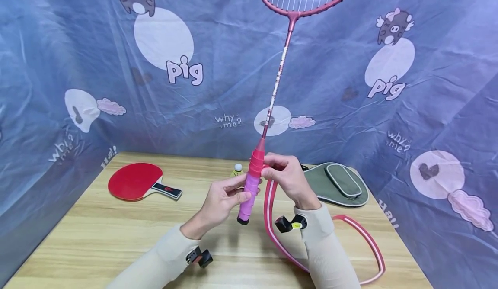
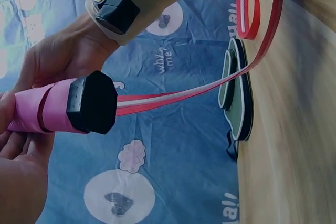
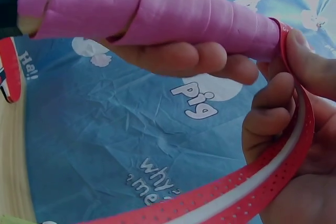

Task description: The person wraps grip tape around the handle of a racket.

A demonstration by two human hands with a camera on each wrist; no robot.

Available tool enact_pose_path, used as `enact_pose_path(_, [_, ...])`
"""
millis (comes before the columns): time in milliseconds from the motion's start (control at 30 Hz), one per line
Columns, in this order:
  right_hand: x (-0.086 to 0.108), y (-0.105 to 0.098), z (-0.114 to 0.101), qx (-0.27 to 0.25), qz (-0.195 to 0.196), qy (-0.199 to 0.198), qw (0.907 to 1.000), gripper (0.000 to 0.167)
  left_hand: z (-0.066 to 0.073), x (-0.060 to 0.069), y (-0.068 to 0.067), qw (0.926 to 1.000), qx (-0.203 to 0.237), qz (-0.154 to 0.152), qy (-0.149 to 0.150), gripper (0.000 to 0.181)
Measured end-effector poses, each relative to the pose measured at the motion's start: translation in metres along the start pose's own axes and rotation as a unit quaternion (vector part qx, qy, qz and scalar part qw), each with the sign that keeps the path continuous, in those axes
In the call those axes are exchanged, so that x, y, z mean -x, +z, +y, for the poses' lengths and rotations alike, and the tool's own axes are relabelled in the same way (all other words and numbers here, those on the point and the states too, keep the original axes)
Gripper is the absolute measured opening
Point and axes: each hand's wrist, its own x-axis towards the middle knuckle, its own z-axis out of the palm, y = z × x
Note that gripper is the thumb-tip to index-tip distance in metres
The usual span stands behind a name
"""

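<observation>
A badminton racket (image 1: 278, 75) stands tilted upright above the table, its strung head cut off by the top of the head view. My left hand (image 1: 219, 200) grips the purple lower part of its handle (image 1: 249, 196), and the black butt cap (image 2: 94, 102) shows below the fingers. Red grip tape (image 1: 256, 162) is wound around the upper handle. My right hand (image 1: 289, 178) pinches the loose run of that perforated tape (image 3: 231, 195) close to the handle. From there the tape, with a white strip along its inner face, hangs in a long loop down to the table.
A red table tennis paddle (image 1: 134, 181) lies on the left of the wooden table (image 1: 89, 245). Behind the handle is a shuttlecock (image 1: 237, 168), partly hidden. A green paddle case (image 1: 317, 181) lies at the back right. Printed blue cloth (image 1: 218, 85) encloses the table.
</observation>
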Motion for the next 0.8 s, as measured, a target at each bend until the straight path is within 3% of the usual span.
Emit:
enact_pose_path(67, [0.0, 0.0, -0.002, 0.009, 0.009, -0.005, 0.9999, 0.024, 0.0, 0.0, 0.002, 0.9996, -0.027, 0.004, 0.0, 0.048])
enact_pose_path(133, [-0.001, 0.001, -0.004, 0.022, 0.022, -0.011, 0.9994, 0.028, 0.001, 0.001, 0.006, 0.9963, -0.085, 0.012, 0.008, 0.053])
enact_pose_path(300, [-0.003, 0.005, -0.004, 0.059, 0.05, -0.019, 0.9968, 0.028, 0.0, 0.0, 0.014, 0.9766, -0.208, 0.05, 0.023, 0.074])
enact_pose_path(400, [-0.004, 0.009, -0.004, 0.073, 0.061, -0.014, 0.9954, 0.026, -0.002, 0.0, 0.016, 0.973, -0.214, 0.083, 0.023, 0.077])
enact_pose_path(600, [-0.004, 0.012, -0.008, 0.076, 0.07, -0.011, 0.9946, 0.026, -0.004, 0.0, 0.016, 0.9712, -0.184, 0.149, 0.025, 0.056])
enact_pose_path(700, [-0.001, 0.01, -0.01, 0.066, 0.066, -0.016, 0.9955, 0.029, -0.004, 0.002, 0.015, 0.975, -0.162, 0.151, 0.02, 0.049])
enact_pose_path(800, [0.001, 0.008, -0.011, 0.062, 0.058, -0.021, 0.9962, 0.031, -0.003, 0.003, 0.013, 0.9809, -0.143, 0.131, 0.013, 0.047])
